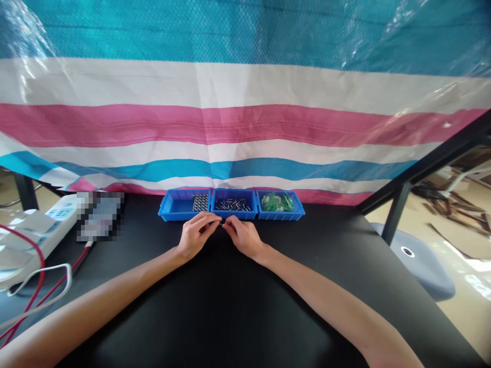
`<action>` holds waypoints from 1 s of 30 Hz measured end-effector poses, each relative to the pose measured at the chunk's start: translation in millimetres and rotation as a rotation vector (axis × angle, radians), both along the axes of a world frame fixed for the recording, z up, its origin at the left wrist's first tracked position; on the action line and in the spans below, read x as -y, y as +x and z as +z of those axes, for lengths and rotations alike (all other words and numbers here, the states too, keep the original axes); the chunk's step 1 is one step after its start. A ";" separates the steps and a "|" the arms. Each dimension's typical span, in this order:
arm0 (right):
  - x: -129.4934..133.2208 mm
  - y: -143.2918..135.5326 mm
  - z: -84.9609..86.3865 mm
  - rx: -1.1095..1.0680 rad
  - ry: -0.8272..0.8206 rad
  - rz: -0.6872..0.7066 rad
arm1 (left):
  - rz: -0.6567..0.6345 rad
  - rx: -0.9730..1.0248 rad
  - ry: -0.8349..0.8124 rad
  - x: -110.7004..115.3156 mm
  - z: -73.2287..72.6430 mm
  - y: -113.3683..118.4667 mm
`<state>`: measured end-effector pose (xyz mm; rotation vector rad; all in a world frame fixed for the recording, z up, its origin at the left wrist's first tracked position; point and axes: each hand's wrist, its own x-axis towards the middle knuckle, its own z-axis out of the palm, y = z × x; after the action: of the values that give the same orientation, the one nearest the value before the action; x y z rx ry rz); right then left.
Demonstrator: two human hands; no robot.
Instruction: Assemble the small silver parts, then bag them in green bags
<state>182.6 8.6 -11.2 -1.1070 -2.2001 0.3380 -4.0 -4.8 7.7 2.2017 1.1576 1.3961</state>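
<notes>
My left hand and my right hand meet fingertip to fingertip in front of the blue bins. Both are pinched around a small dark part, too small to make out. Just behind them, the middle blue bin holds many loose short metal pins. The left blue bin has small round metal pieces packed in rows on its right side. In the right blue bin lie green and clear plastic pieces.
The bins stand in a row at the back of the black table, against a striped sheet. A white power strip, red and white cables and a pixelated object lie at left. A grey stool stands beyond the right edge.
</notes>
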 end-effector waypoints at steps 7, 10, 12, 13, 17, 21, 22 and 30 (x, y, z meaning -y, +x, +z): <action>1.8 -0.3 3.7 0.013 0.027 0.012 | -0.003 0.072 -0.151 3.2 -0.7 -0.8; 1.6 0.2 2.2 -0.004 0.022 0.013 | 0.020 0.032 -0.138 2.2 -1.7 -2.8; 1.6 0.7 1.3 -0.033 0.018 0.025 | 0.034 -0.007 -0.083 0.9 -2.4 -3.9; 1.7 1.1 1.2 -0.051 0.016 0.032 | 0.035 -0.030 -0.058 0.2 -2.9 -4.1; 3.3 2.9 2.2 -0.116 0.025 0.048 | 0.035 -0.044 -0.040 -1.6 -6.1 -4.1; 4.7 3.8 2.6 -0.133 0.043 0.101 | 0.031 -0.001 -0.113 -1.7 -9.6 -3.8; 4.8 3.7 2.5 -0.138 0.049 0.109 | 0.026 0.000 -0.120 -1.6 -10.0 -3.9; 2.4 2.7 0.2 -0.125 0.077 0.160 | -0.041 -0.053 -0.127 -1.5 -10.6 -6.7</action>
<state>185.3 6.2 -11.0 -0.8482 -2.1763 0.3778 -10.7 -3.3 -2.9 2.1729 1.1778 1.2206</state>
